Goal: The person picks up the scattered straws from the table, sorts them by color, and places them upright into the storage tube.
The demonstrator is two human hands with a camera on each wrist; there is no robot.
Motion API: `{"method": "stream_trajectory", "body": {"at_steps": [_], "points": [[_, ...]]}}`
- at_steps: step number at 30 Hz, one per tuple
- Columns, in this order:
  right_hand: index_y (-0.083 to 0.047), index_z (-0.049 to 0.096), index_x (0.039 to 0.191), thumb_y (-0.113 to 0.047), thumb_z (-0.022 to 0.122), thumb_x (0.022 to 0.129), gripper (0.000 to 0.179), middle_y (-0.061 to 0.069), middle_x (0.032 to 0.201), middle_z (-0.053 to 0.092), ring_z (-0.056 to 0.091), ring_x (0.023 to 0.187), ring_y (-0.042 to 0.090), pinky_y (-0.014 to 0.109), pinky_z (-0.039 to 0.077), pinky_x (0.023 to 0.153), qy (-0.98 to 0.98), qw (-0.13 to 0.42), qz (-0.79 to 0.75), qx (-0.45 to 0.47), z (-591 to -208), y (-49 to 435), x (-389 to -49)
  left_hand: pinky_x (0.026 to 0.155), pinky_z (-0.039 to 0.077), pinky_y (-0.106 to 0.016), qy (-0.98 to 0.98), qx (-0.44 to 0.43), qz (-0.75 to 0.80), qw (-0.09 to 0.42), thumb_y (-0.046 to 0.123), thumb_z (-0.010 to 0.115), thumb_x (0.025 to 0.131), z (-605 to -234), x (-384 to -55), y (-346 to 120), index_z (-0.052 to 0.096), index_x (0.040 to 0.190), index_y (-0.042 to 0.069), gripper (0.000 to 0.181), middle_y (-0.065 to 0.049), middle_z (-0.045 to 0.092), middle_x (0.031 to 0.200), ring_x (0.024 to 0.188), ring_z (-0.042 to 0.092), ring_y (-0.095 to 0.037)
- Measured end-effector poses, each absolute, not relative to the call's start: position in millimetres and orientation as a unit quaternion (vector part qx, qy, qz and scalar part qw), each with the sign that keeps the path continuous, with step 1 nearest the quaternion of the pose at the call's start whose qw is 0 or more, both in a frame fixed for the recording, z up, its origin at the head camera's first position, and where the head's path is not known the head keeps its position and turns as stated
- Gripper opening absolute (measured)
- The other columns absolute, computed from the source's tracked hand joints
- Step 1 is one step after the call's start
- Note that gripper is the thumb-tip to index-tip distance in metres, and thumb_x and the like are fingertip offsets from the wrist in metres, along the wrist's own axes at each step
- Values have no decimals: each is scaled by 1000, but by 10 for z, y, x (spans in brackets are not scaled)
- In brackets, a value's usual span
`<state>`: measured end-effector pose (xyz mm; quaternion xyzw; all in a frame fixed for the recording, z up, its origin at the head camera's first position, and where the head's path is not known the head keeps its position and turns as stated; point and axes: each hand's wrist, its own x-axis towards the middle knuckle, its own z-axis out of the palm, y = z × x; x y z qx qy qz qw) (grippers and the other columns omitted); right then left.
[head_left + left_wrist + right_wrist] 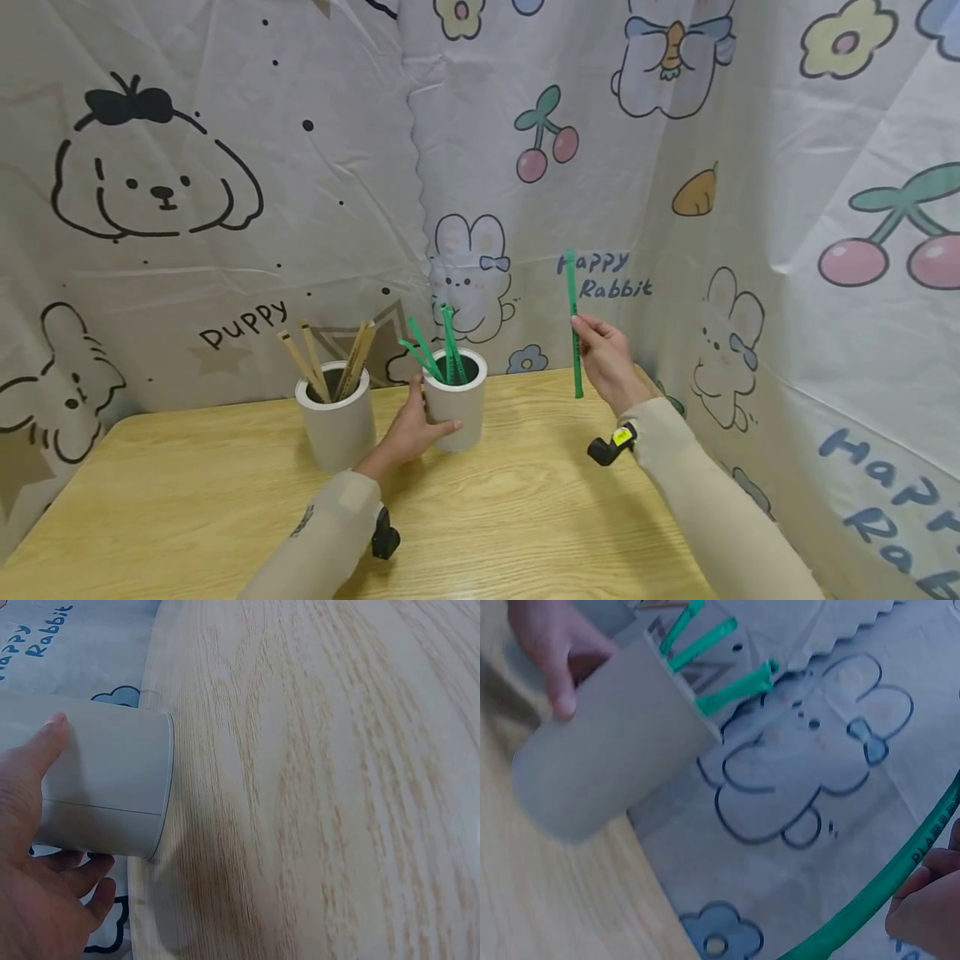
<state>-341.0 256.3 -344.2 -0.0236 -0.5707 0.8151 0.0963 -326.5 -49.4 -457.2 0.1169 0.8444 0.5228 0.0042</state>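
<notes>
My right hand pinches a green straw, its printed wrapper marked "PLA", upright in the air to the right of the cups. In the right wrist view that straw runs across the lower right corner beside curled fingers. My left hand holds a white cylindrical cup around its side, thumb across the front. Several more green straws lean out of this cup's mouth. The left wrist view shows the cup's smooth wall, thumb on one side and fingers on the other.
Left of that cup stands a matching white cup with several tan, slim sticks in it. Both are near the back of the wood-grain table. A printed cloth hangs behind and along the right side.
</notes>
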Motion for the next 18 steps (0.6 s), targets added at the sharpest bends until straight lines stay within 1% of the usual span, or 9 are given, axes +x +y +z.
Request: {"method": "stream_trajectory", "body": {"at_steps": [4, 9, 12, 14, 16, 18], "points": [[-24, 71, 79, -10, 61, 101, 28, -11, 82, 59, 42, 75, 9, 20, 34, 73, -551, 95, 829, 2, -3327, 2302, -3462, 115, 35, -66, 846, 119, 520, 0, 19, 83, 85, -4571, -3262, -495, 11, 157, 14, 103, -29, 40, 156, 142, 43, -48], [-26, 71, 76, -9, 62, 100, 30, -12, 78, 57, 41, 71, 6, 20, 32, 70, -527, 98, 844, 22, -3273, 1965, -3558, 115, 35, -65, 850, 119, 512, 0, 20, 83, 85, -4567, -3260, -502, 10, 157, 14, 103, -30, 40, 156, 142, 43, -48], [-26, 71, 75, -11, 67, 97, 27, -12, 75, 57, 40, 67, 5, 20, 31, 68, -508, 101, 855, 31, -3280, 1769, -3623, 116, 35, -65, 852, 116, 510, 2, 21, 83, 85, -4560, -3255, -504, 10, 157, 15, 103, -30, 40, 156, 143, 42, -47], [-25, 72, 75, -14, 71, 93, 22, -12, 75, 58, 40, 66, 5, 20, 31, 67, -494, 99, 863, 33, -3296, 1652, -3656, 115, 35, -65, 851, 116, 511, 5, 21, 83, 85, -4555, -3252, -503, 10, 157, 14, 103, -30, 40, 156, 143, 42, -48], [-24, 72, 75, -14, 73, 92, 20, -11, 75, 58, 39, 65, 5, 20, 30, 66, -480, 98, 871, 31, -3301, 1539, -3681, 115, 35, -65, 851, 114, 512, 7, 21, 83, 85, -4557, -3255, -502, 10, 157, 14, 103, -30, 40, 156, 143, 42, -47], [-23, 72, 75, -13, 71, 94, 21, -10, 75, 56, 38, 64, 6, 21, 29, 65, -469, 97, 877, 32, -3295, 1438, -3703, 116, 35, -64, 851, 110, 513, 10, 22, 83, 85, -4561, -3263, -502, 10, 157, 15, 103, -28, 39, 157, 143, 42, -46]]}}
